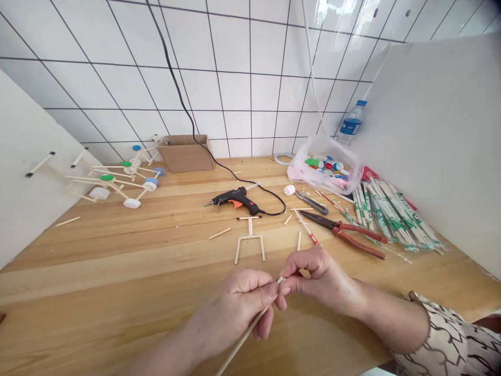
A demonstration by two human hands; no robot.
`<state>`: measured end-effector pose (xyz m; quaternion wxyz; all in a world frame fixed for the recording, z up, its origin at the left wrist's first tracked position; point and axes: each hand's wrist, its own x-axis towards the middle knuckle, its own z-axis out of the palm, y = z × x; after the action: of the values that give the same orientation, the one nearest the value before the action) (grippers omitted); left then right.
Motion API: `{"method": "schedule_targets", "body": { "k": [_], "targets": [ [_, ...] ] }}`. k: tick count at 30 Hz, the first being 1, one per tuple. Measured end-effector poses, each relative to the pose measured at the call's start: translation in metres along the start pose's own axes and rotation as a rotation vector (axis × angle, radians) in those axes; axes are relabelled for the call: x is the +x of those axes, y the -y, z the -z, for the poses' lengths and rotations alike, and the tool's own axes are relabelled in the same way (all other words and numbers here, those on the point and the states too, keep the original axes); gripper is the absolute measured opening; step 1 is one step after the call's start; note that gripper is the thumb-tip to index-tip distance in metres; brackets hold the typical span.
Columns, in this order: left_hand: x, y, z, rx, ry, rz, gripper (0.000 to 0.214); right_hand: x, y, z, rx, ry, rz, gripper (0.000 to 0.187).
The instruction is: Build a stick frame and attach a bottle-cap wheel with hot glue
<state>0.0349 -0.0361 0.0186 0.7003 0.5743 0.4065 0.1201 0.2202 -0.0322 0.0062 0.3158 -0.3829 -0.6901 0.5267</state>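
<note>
My left hand (237,300) is closed around a thin wooden chopstick (243,342), which slants from the bottom edge up to its tip between my hands. At that tip, the thumb and fingers of my right hand (323,282) are pinched together, touching my left fingertips. Just beyond my hands lies a small fork-shaped frame (250,237) of glued stick pieces. A short stick piece (299,241) rests behind my right hand, near a chopstick with a red end (307,228).
Behind the frame lies a black glue gun (237,200) with its cord. To the right are red-handled pliers (342,232), cutters (312,202), wrapped chopsticks (399,214) and a bag of bottle caps (326,167). Stick models with cap wheels (113,180) and a cardboard box (186,154) stand left.
</note>
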Motion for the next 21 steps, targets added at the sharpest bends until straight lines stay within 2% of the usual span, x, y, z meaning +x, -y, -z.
{"method": "schedule_targets", "body": {
  "k": [6, 15, 21],
  "targets": [
    [0.0, 0.001, 0.0, 0.027, 0.016, 0.014, 0.039, 0.002, 0.001, 0.003, 0.028, 0.059, -0.139, 0.03],
    [0.003, 0.0, -0.005, 0.257, -0.038, 0.048, 0.04, 0.003, -0.002, 0.016, -0.024, 0.232, -0.221, 0.032],
    [0.007, -0.01, -0.008, 0.661, -0.167, -0.07, 0.036, 0.004, -0.003, 0.023, -0.082, 0.209, -0.162, 0.03]
  ]
}}
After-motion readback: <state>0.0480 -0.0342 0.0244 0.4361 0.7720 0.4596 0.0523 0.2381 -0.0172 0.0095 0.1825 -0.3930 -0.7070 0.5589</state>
